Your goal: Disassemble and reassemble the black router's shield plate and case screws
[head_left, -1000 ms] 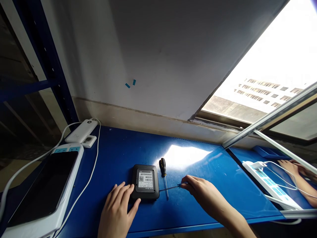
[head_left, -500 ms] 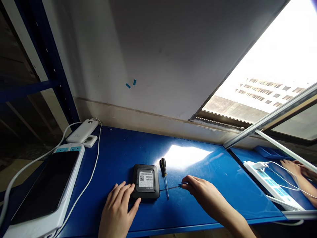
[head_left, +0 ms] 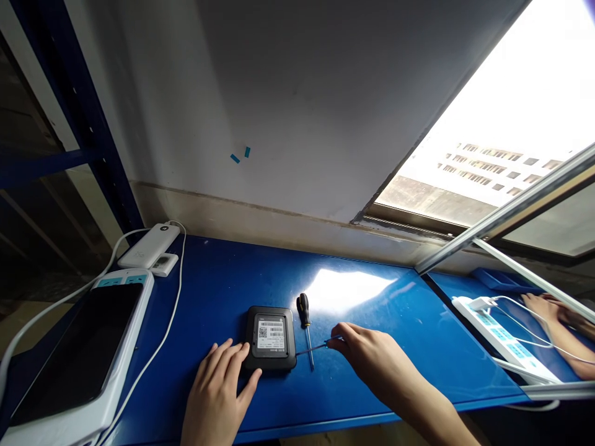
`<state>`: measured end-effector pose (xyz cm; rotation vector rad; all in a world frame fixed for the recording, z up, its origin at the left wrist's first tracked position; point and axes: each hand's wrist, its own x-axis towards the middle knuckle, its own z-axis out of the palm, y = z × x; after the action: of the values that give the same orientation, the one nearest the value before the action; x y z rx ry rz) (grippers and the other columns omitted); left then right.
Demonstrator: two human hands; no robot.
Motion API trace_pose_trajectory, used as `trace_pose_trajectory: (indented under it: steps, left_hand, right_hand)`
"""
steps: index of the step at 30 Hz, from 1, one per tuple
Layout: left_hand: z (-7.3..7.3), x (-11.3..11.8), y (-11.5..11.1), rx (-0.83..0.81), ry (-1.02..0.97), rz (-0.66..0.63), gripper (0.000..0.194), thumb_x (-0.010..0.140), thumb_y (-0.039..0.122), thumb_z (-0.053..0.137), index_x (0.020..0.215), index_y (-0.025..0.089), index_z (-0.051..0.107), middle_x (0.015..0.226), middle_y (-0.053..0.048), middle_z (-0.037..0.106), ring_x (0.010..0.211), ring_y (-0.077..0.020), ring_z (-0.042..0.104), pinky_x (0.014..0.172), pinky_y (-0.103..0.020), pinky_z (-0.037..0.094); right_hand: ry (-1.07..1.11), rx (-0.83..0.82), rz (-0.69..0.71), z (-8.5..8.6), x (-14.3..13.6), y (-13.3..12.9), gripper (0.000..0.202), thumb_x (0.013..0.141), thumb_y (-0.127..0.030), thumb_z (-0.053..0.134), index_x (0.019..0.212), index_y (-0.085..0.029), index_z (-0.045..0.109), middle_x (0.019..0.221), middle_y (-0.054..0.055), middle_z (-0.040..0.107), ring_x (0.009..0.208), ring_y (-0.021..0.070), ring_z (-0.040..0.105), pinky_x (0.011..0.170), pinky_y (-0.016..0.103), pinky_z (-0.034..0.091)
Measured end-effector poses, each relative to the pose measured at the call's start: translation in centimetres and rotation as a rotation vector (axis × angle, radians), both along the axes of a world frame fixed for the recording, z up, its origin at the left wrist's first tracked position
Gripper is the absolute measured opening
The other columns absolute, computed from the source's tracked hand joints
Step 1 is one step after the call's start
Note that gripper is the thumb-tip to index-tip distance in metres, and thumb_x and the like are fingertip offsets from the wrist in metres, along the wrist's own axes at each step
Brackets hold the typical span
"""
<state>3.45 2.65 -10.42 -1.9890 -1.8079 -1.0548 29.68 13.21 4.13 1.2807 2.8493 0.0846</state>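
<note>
A square black plastic box (head_left: 251, 316) with a white printed label (head_left: 271, 336) lies flat on the blue table. My left hand (head_left: 219, 384) rests at its lower left corner, fingers stretched out, with the index fingertip and thumb touching its edges. My right hand (head_left: 362, 352) pinches a small blue-handled screwdriver (head_left: 310, 350), most of its handle hidden by the fingers. The thin shaft crosses above another screwdriver and reaches the lower right side of the box. That other screwdriver (head_left: 304, 310), black and yellow, lies beside the box with its shaft toward me.
To the left, a phone (head_left: 79, 353) lies on a white power strip (head_left: 125, 378). Behind it is a white power bank (head_left: 151, 246) with a cable (head_left: 173, 316). A metal frame (head_left: 506, 214) borders the right side, beyond which another person's hands (head_left: 543, 308) rest near a second power strip (head_left: 504, 341).
My right hand has shifted slightly left, closer to the box, and the screwdriver slants a little more. My left hand stays at the box. The whole view has drifted slightly.
</note>
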Motion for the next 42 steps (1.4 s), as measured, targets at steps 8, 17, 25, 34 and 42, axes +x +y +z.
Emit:
trace_pose_trajectory:
  steps: [8, 17, 25, 34, 42]
  left_hand:
    - [0.0, 0.0, 0.0, -0.019, 0.027, -0.007, 0.030, 0.101, 0.039, 0.053, 0.119, 0.016, 0.063, 0.106, -0.008, 0.079, 0.105, -0.0302, 0.073, 0.095, -0.049, 0.055]
    - [0.2, 0.0, -0.1, -0.023, 0.014, -0.009, 0.030, 0.101, 0.039, 0.054, 0.119, 0.017, 0.064, 0.106, -0.008, 0.078, 0.106, -0.0296, 0.072, 0.098, -0.047, 0.052]
    - [0.2, 0.0, -0.1, -0.009, 0.047, -0.002, 0.031, 0.103, 0.039, 0.049, 0.118, 0.016, 0.063, 0.105, -0.010, 0.078, 0.104, -0.0291, 0.072, 0.097, -0.048, 0.052]
    - [0.1, -0.1, 0.0, -0.019, 0.075, -0.011, 0.034, 0.102, 0.042, 0.051, 0.117, 0.014, 0.064, 0.106, -0.013, 0.077, 0.104, -0.0305, 0.073, 0.096, -0.049, 0.054]
    - [0.1, -0.2, -0.1, -0.051, 0.054, 0.006, 0.035, 0.101, 0.046, 0.051, 0.119, 0.017, 0.062, 0.108, -0.012, 0.077, 0.104, -0.0302, 0.073, 0.096, -0.048, 0.054]
  right_hand:
    - [-0.135, 0.100, 0.081, 1.3, -3.6, -1.5, 0.015, 0.097, -0.024, 0.064, 0.084, -0.017, 0.063, 0.066, 0.004, 0.070, 0.045, 0.0161, 0.063, 0.042, 0.030, 0.022]
    - [-0.183, 0.068, 0.100, 1.8, -4.0, -1.7, 0.010, 0.096, -0.016, 0.063, 0.087, -0.018, 0.066, 0.070, 0.004, 0.070, 0.049, 0.0127, 0.061, 0.042, 0.029, 0.017]
    - [-0.125, 0.016, -0.026, 1.1, -2.7, -1.2, 0.021, 0.098, -0.026, 0.065, 0.080, -0.015, 0.062, 0.064, 0.001, 0.069, 0.041, 0.0110, 0.053, 0.043, 0.027, 0.017]
    - [-0.118, -0.102, -0.106, 1.2, -2.3, -1.0, 0.022, 0.101, -0.030, 0.058, 0.086, -0.015, 0.065, 0.074, 0.005, 0.074, 0.050, 0.0150, 0.061, 0.046, 0.028, 0.018]
    - [0.145, -0.381, -0.260, -3.2, 2.3, -0.2, 0.026, 0.106, -0.032, 0.044, 0.098, -0.019, 0.064, 0.091, 0.007, 0.076, 0.073, 0.0202, 0.069, 0.061, 0.028, 0.043]
